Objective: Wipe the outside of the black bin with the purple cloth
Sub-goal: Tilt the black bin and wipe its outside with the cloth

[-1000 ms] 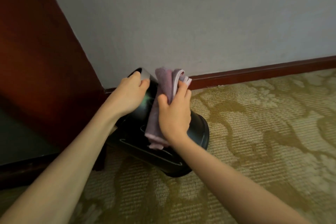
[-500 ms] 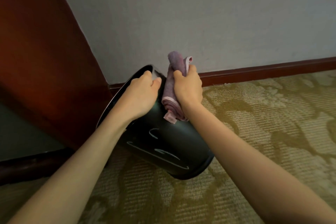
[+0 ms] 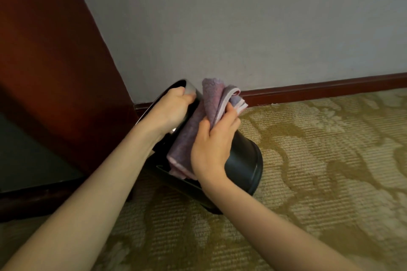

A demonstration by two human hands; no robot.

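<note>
Head view, looking down into a floor corner. Low in the middle, a glossy black round plastic bin (image 3: 242, 160), tipped well over, mouth up and to the left, base down to the right over a beige-and-olive patterned carpet (image 3: 308, 160); whether resting on the floor or lifted, impossible to tell. At the bin's upper rim, the left hand (image 3: 169, 110): clenched round the rim edge, fingers curled over the lip, forearm running down to the lower left corner. Just right of that hand, against the bin's outer wall, a folded purple terry cloth (image 3: 189, 138), pale pink along its edges: laid down the side from near the rim towards the middle of the wall, upper folds standing up past the rim. On the cloth, the right hand (image 3: 211, 149): grasping it, thumb on the near face, fingers wrapped over the folded upper part, palm pressing the fabric onto the black surface. Cloth therefore sandwiched between right palm and bin wall, lower hem showing left of the wrist. Both hands near each other at the bin's upper half. Behind, a plain grey-white wall (image 3: 242, 28), with a dark red-brown wooden skirting board (image 3: 319, 88) along its foot. At the left, a tall reddish-brown wooden panel (image 3: 55, 61), slanting across the frame, bin's mouth just beside its lower edge.
</note>
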